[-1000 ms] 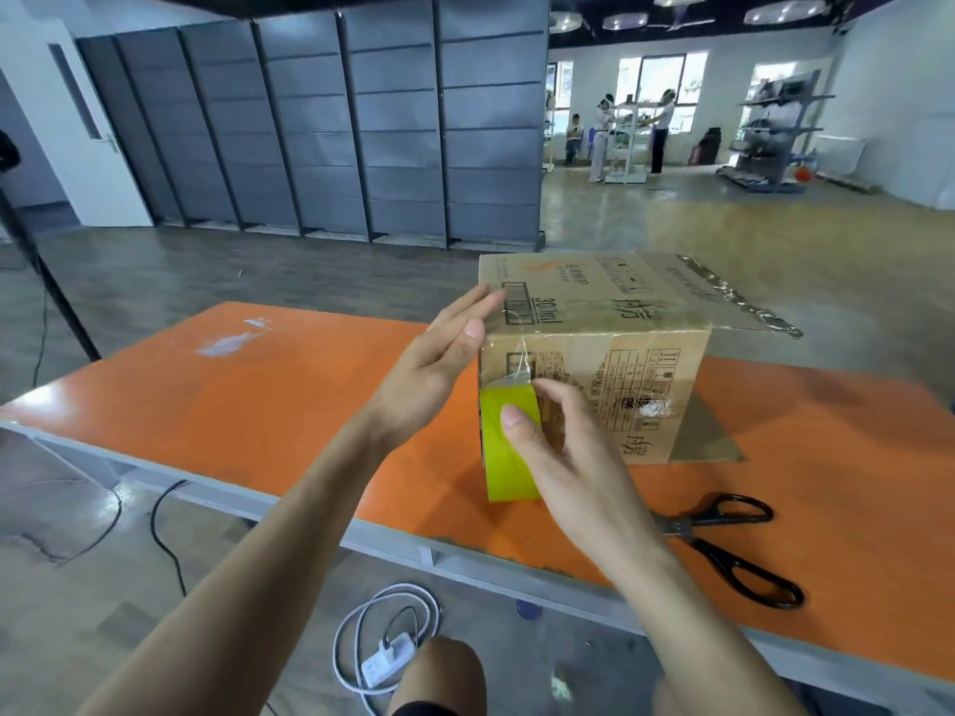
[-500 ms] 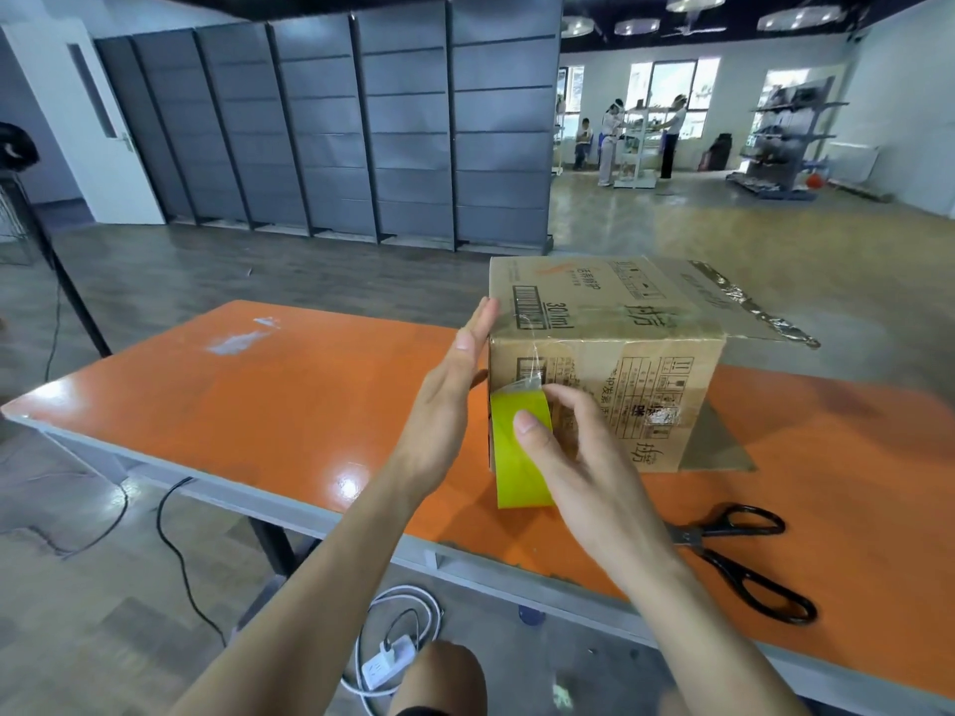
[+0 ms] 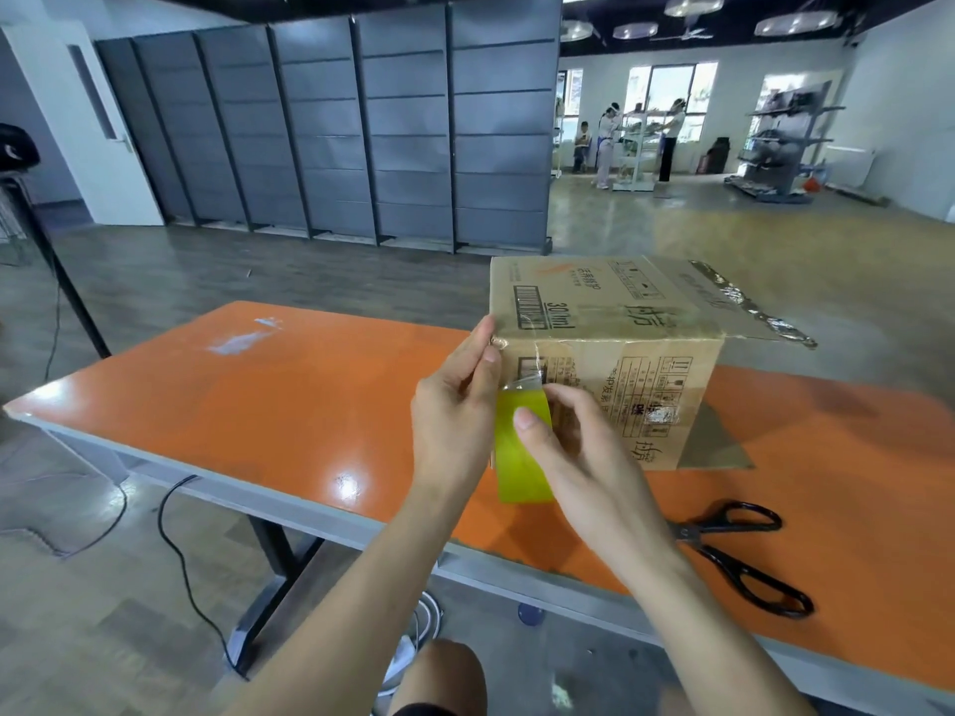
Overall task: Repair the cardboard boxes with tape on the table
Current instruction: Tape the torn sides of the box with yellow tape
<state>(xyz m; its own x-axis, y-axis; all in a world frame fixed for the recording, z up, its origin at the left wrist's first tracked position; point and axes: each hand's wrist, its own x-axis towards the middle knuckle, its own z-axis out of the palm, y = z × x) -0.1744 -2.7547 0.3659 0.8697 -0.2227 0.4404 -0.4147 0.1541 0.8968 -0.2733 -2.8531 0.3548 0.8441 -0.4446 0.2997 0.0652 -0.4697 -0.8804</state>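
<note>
Left hand (image 3: 455,410): fingers straight, pressed against the left near corner of the cardboard box (image 3: 625,323). The box stands close to the near edge of the desk (image 3: 289,400). The yellow-green tape roll (image 3: 517,462) is upright against the box's front face, and a clear strip runs from it up the box. Right hand (image 3: 581,459): curled round the roll, thumb on its outer band. Scissors (image 3: 739,555) lie at the near edge, right of the box and apart from it.

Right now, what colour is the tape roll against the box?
Yellow-green. The head view shows the tape roll clearly, gripped in the right hand.
</note>
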